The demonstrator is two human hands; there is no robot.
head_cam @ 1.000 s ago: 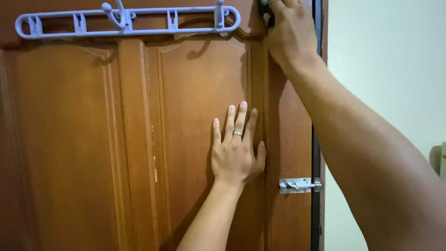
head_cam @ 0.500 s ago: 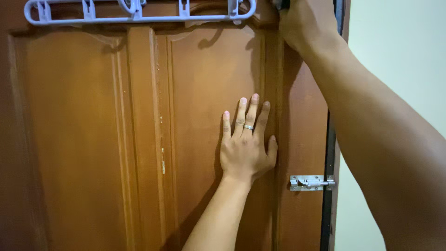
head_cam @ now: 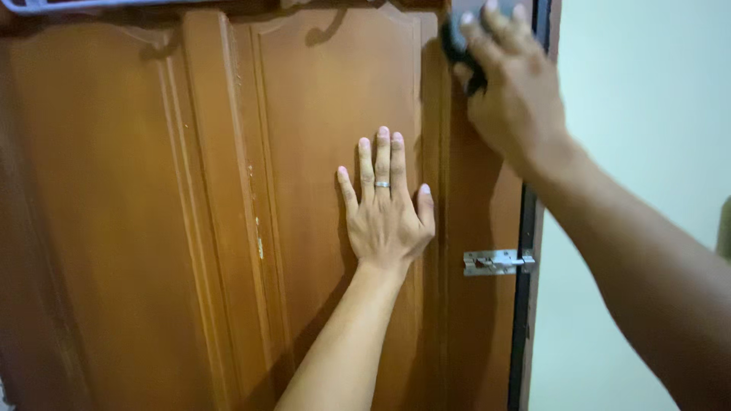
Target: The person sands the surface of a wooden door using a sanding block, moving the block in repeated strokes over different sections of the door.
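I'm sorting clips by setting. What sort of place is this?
Probably a room in a home, seen from inside. A panelled wooden door has a metal slide bolt and a plastic hook rack at its top, beside a plain pale wall. The left hand lies flat on the door.

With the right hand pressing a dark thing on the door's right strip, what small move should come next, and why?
Probably slide the right hand with its dark object further down the right strip of the wooden door, stopping above the metal slide bolt. The strip between them is bare, and the left hand lies flat on the panel, bracing the door. What the blurred object is cannot be told.
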